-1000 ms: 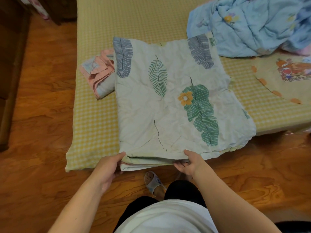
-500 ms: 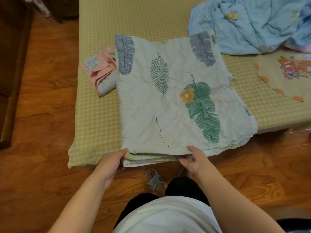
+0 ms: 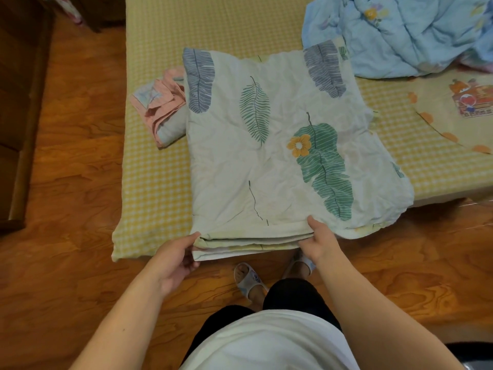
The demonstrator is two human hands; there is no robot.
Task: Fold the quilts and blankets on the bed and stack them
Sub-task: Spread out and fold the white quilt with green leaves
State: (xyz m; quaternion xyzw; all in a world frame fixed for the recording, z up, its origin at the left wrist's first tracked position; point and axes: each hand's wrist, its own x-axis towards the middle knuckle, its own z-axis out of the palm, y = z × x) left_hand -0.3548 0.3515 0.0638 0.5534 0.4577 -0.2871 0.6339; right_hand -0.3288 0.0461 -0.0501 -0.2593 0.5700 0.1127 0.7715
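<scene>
On bed (image 3: 149, 182) – one folded leaf quilt (image 3: 266, 166); left hand (image 3: 173, 259), right hand (image 3: 318, 243) fingers gripping its near edge

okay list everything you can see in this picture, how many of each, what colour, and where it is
leaf-print quilt: one, white with green and grey-blue leaves, folded, at bed's near edge
pink blanket: one, pink, folded, partly under the quilt's left side
blue quilt: one, light blue, crumpled, far right of bed
bed: one, yellow checked sheet
cartoon-print cloth: one, beige, right
floor: brown wood
slippers: two, pale
left hand: holds quilt's near left corner
right hand: pinches quilt's near edge
</scene>
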